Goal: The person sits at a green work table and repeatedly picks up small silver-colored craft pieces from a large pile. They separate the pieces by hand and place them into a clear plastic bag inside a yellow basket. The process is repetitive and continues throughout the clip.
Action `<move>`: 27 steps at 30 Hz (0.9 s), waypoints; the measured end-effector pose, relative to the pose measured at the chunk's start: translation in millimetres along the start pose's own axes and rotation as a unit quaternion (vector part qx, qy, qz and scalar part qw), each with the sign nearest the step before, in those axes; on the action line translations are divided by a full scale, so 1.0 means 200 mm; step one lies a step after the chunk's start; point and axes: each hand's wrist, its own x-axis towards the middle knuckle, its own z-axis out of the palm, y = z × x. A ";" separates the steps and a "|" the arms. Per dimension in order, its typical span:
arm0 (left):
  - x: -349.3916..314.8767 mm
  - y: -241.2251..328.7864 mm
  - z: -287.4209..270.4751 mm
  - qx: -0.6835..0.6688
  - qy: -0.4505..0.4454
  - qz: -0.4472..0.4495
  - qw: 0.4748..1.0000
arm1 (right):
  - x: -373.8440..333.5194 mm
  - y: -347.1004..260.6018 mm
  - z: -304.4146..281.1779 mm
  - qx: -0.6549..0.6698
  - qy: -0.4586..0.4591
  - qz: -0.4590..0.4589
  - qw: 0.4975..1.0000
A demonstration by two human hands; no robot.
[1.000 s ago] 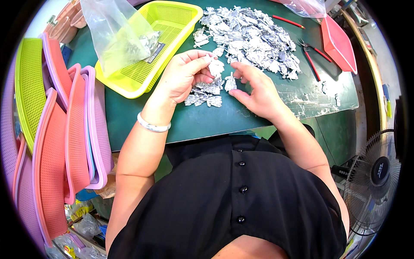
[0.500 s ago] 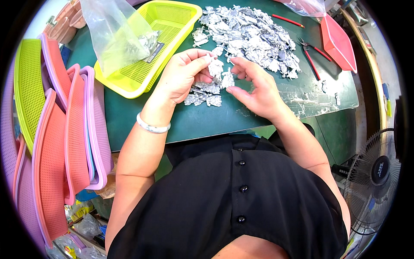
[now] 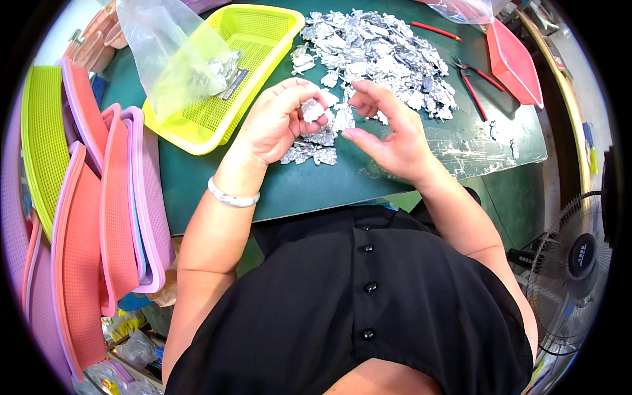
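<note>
Between the bent fingers and thumb of my left hand (image 3: 280,122) is a small, flat silver metal piece (image 3: 313,110) with an irregular outline. My right hand (image 3: 392,135) is open, its thumb and fingers apart and curved, with nothing visibly gripped. Just left of its thumb tip shows another silver piece (image 3: 343,118); whether they touch I cannot tell. Under and beside my left hand lies a small group of silver pieces (image 3: 309,153), partly covered by the fingers. Beyond both hands a large heap of similar pieces (image 3: 382,56) spreads over the green table (image 3: 289,191).
A yellow-green basket (image 3: 197,141) at the left holds a clear plastic bag (image 3: 164,72) with silver pieces inside. Red-handled pliers (image 3: 474,89), a red stick-like tool (image 3: 436,31) and a pink tray (image 3: 515,66) lie right. Stacked coloured baskets (image 3: 79,257) stand far left; a fan (image 3: 573,263) stands right.
The piece in my left hand has turned and come down closer to the palm, with the fingers curling more around it. My right hand has shifted slightly and stays open.
</note>
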 end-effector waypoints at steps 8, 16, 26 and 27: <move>-0.02 0.00 0.03 0.042 -0.022 -0.036 0.998 | 0.04 -0.03 0.02 -0.014 0.001 -0.041 0.999; -0.02 0.00 0.01 0.027 0.009 -0.030 0.999 | 0.03 0.02 0.04 -0.048 -0.054 0.028 0.997; 0.00 0.01 -0.02 0.007 0.017 -0.011 1.000 | 0.01 0.03 0.08 -0.076 -0.123 0.057 0.988; 0.00 0.01 -0.03 -0.017 0.019 0.002 1.000 | 0.01 0.03 0.07 -0.077 -0.129 0.059 0.987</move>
